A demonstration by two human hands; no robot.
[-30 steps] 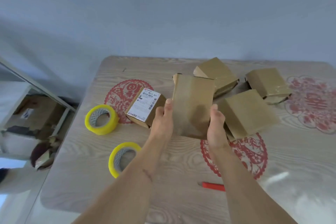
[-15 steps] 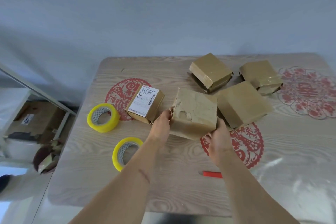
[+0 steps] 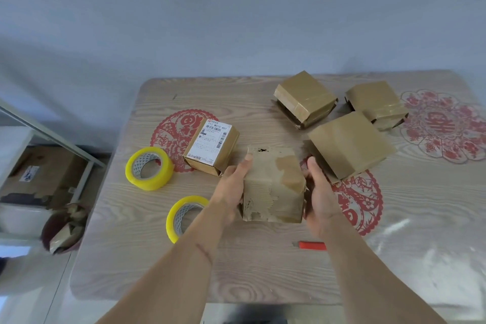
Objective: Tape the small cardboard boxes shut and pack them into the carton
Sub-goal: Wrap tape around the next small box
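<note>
Holding the worn small cardboard box (image 3: 273,184) between both palms, your left hand (image 3: 232,187) lies flat along its left side with fingers straight, and your right hand (image 3: 317,192) cups its right side, fingers hidden behind. The box sits at the middle of the table (image 3: 263,265), near the labelled box (image 3: 211,146). Its torn, peeling face may shed fresh tape; both tape rolls (image 3: 149,168) lie left, beyond your grip.
</note>
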